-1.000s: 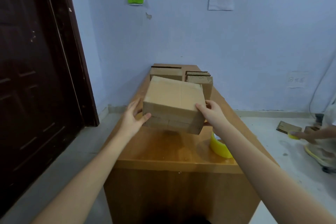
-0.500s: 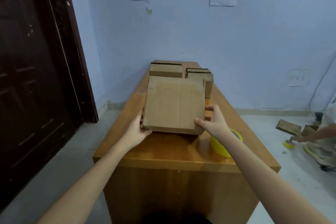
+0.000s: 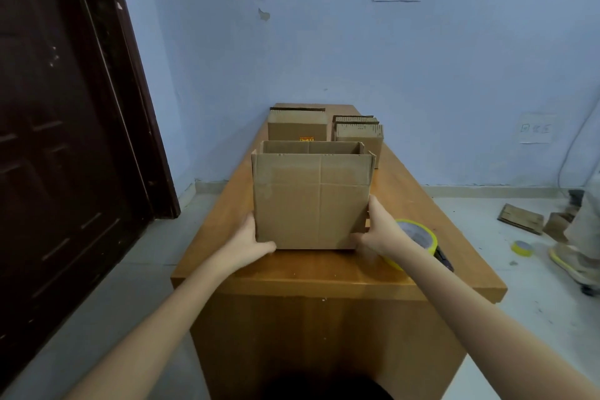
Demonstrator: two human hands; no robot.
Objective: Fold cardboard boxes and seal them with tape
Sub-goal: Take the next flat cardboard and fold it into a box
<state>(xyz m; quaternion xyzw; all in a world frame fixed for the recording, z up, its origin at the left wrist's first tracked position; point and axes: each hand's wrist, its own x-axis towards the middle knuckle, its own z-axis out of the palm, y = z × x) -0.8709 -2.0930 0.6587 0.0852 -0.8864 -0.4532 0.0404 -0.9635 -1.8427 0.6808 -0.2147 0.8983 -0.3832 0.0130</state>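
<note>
Head view shows my left hand holding the bottom left corner of the box, thumb in front, fingers hidden behind it. My right hand holds the bottom right corner the same way, and I cannot see those fingers either. This box stands open-topped on the near end of the table. My right wrist covers part of the yellow tape roll. Two flat box stacks sit farther back.
</note>
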